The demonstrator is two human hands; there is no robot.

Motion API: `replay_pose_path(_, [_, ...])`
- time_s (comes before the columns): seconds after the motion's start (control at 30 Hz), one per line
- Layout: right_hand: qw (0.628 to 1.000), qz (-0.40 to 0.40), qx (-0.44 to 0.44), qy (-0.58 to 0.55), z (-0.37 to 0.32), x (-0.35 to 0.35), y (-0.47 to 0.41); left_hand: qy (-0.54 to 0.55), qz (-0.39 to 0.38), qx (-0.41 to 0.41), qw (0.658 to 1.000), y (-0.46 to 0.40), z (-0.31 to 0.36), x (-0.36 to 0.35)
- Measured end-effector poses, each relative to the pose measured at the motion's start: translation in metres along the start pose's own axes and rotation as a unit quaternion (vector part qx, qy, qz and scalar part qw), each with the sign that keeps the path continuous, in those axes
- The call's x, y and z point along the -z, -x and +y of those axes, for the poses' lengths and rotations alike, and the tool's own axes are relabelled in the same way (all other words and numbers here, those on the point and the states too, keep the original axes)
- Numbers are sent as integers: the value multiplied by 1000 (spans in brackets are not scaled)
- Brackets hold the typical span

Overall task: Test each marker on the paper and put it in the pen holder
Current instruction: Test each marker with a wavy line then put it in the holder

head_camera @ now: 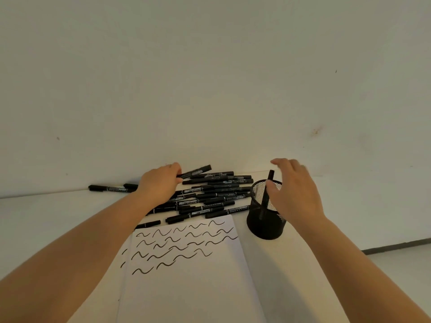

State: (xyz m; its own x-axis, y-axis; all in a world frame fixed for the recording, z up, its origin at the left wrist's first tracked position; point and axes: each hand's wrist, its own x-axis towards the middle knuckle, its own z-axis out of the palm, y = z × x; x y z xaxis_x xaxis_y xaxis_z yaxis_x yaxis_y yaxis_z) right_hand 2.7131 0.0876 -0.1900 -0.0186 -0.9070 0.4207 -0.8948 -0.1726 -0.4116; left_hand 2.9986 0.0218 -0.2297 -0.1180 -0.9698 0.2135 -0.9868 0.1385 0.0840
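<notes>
Right hand [295,192]: fingers spread and relaxed, gripping nothing, poised just above and beside the rim of the black mesh pen holder [265,220]. Thumb tip close to the one black marker in the holder [268,192], which stands tilted with its top end clear of the rim; whether thumb and marker touch cannot be told. Holder sits upright on the white table [326,206], just right of the paper's far corner.

Left hand [161,183]: fingers curled round the near end of a raised marker [196,171], which angles up over the far edge of the marker pile [210,197]. Pile lies between the two hands, against the wall [210,78], many black markers roughly parallel. Two more markers [109,188] lie apart to the left.

White paper [191,276] lies near the table's front, bearing rows of black wavy test strokes [177,245]. Both forearms bare, reaching forward.
</notes>
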Motion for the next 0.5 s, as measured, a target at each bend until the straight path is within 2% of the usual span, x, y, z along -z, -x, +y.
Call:
replay_pose_path(0.1, [995,93,41,-12,-12,10,12,104,35,-8,994,30,14,19])
replay_pose_path(0.17, [987,124,64,-78,-27,13,28,186,35,-10,982,56,26,31])
replay_pose_path(0.23, [978,78,41,-189,-46,10,46,261,31,-14,965,83,40,40])
replay_pose_path(0.37, [922,-114,-51,-368,-78,-7,83,348,22,-36,937,133,60,46])
replay_pose_path(0.43, [894,-155,-59,-415,-86,-15,98,356,7,-49,933,153,64,43])
replay_pose_path(0.5, [881,-161,-69,-439,-90,-21,110,359,-3,-57,931,168,66,38])
